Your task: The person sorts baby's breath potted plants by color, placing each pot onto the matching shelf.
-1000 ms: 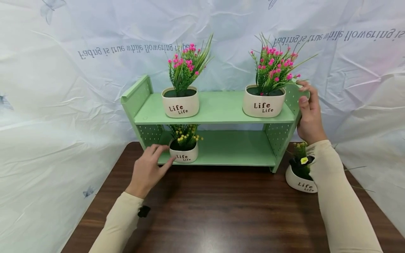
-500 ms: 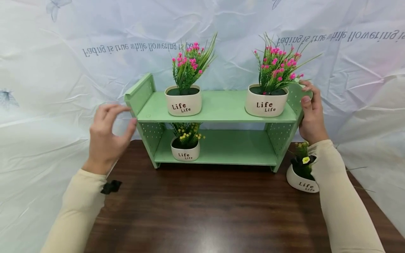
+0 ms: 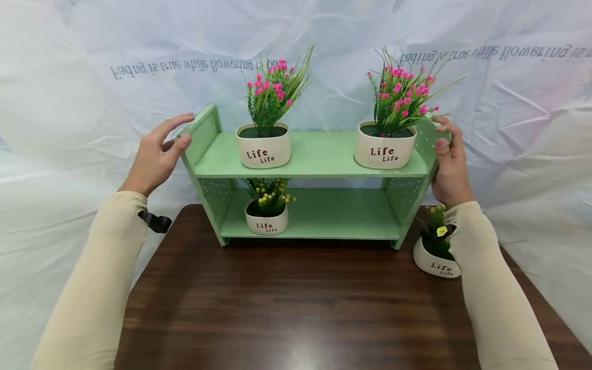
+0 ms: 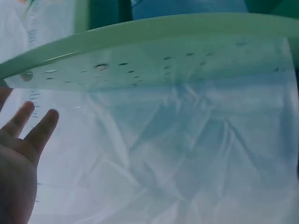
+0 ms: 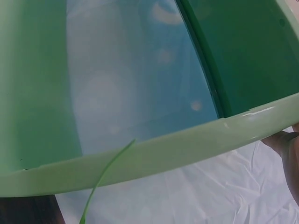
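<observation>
A green two-tier shelf stands at the back of a dark wooden table. Its top board carries two white "Life" pots of pink flowers, one on the left and one on the right. A smaller pot of yellow flowers sits on the lower board at the left. My left hand is at the top of the left side panel, fingers straight, thumb at its edge. In the left wrist view its fingers lie just off the panel. My right hand grips the top of the right side panel.
Another small white pot stands on the table right of the shelf, partly behind my right forearm. A crumpled white sheet with printed text hangs behind and drapes both sides of the table.
My left hand left the yellow-flower pot on the lower board and rose up and left to the top of the left side panel. The right hand kept its hold.
</observation>
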Motion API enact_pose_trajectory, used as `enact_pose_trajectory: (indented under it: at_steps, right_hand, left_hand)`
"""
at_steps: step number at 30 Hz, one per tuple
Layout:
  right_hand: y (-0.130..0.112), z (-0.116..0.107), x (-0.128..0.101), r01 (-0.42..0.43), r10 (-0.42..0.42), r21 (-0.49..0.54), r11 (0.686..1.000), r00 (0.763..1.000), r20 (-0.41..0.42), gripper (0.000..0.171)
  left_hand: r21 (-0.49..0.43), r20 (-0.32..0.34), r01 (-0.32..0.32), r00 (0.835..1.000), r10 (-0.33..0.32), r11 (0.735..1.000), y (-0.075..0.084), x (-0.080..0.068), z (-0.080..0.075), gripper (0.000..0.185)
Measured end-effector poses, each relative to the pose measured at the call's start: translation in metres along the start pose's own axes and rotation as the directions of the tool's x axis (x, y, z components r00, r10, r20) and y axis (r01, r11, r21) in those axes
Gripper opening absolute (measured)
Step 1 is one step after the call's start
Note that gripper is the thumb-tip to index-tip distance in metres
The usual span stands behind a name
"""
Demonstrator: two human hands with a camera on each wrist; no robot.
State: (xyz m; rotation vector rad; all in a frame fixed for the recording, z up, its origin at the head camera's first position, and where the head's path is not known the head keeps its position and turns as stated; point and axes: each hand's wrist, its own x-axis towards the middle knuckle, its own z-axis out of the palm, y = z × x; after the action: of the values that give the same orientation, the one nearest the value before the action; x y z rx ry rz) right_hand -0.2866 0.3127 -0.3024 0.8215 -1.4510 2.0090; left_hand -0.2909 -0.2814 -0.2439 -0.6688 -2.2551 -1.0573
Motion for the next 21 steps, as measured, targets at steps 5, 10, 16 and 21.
enact_pose_trajectory:
  at_steps: [5,10,16,21]
  right_hand:
    - [0.003,0.007,0.004,0.005,-0.005,0.027,1.000,1.000,0.017,0.038]
    - [0.008,0.008,0.002,0.012,-0.012,0.017,1.000,1.000,0.017,0.039]
    - [0.006,0.003,0.001,0.016,-0.016,0.028,0.999,1.000,0.014,0.042]
    - [0.003,-0.001,0.001,0.013,-0.013,0.001,1.000,1.000,-0.008,0.045]
  left_hand:
    - [-0.041,-0.048,-0.014,0.999,0.012,0.999,0.002,-0.002,0.008,0.039]
    - [-0.138,-0.157,-0.079,0.986,0.057,0.987,0.004,-0.011,0.016,0.034]
    - [-0.195,-0.272,-0.180,0.954,0.123,0.964,-0.004,-0.008,0.033,0.032]
    - [-0.197,-0.336,-0.231,0.929,0.156,0.953,-0.006,-0.004,0.046,0.030]
